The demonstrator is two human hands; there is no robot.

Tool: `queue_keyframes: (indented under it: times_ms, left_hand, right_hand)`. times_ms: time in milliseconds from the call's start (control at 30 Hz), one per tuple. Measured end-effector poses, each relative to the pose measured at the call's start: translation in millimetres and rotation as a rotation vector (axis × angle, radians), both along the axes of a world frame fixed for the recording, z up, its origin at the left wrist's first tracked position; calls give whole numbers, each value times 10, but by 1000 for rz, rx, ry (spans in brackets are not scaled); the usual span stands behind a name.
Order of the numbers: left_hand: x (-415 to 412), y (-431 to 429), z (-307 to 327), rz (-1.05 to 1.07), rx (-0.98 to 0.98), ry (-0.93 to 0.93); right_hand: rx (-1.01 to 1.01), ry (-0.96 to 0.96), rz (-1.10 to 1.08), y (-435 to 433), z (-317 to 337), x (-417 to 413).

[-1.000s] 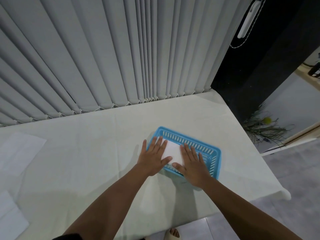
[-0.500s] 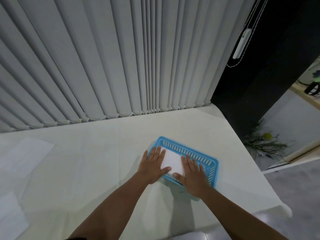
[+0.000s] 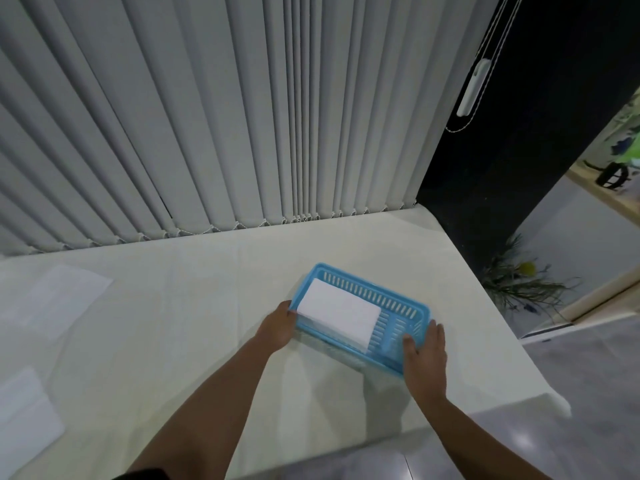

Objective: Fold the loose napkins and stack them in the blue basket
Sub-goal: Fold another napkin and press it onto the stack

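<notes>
**Both hands on the basket, loose napkins far off to the left**

While the blue basket [image 3: 405, 306] sits on the right part of the table [image 3: 207, 306], a hand grips each of its short ends: the left hand [image 3: 277, 323] is wrapped on the near-left end, the right hand [image 3: 424, 355] on the near-right corner with its thumb hooked over the rim. Both are closed on the basket wall, not on any napkin. The basket's long axis runs from far-left to near-right, slanted to the table edge. Inside, a stack of folded napkins [image 3: 337, 313] fills the left portion; the slotted floor at the right end is bare.

What matters for the coming move is that the remaining work lies well to the left. One loose napkin [image 3: 65, 296] lies flat at the far left, another napkin [image 3: 24, 414] at the near left edge of view, both well apart from the basket. The left hand is the nearer one to them, so either it reaches across or the basket is slid that way.

A pale cloth covers the table. Vertical blinds [image 3: 207, 116] hang behind it, with a tiled floor [image 3: 588, 393] to the right.
</notes>
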State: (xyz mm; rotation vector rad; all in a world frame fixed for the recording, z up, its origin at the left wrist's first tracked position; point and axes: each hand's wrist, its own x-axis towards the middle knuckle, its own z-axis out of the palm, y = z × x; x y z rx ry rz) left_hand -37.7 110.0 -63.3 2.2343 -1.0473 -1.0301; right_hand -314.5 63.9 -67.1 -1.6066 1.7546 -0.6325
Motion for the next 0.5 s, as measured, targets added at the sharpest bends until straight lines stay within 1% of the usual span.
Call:
queue_keyframes:
  times_ms: [67, 233, 367, 500]
  left_hand:
    - [-32, 42, -3, -4, -19, 10]
    - [61, 104, -3, 89, -55, 81]
    - [330, 295, 52, 126, -71, 95]
    - [776, 588, 121, 204, -95, 86]
  right_hand:
    - [76, -122, -45, -1, -53, 38]
    - [117, -112, -101, 3, -61, 212]
    - [77, -126, -58, 89, 25, 490]
    - [64, -137, 8, 221, 71, 994]
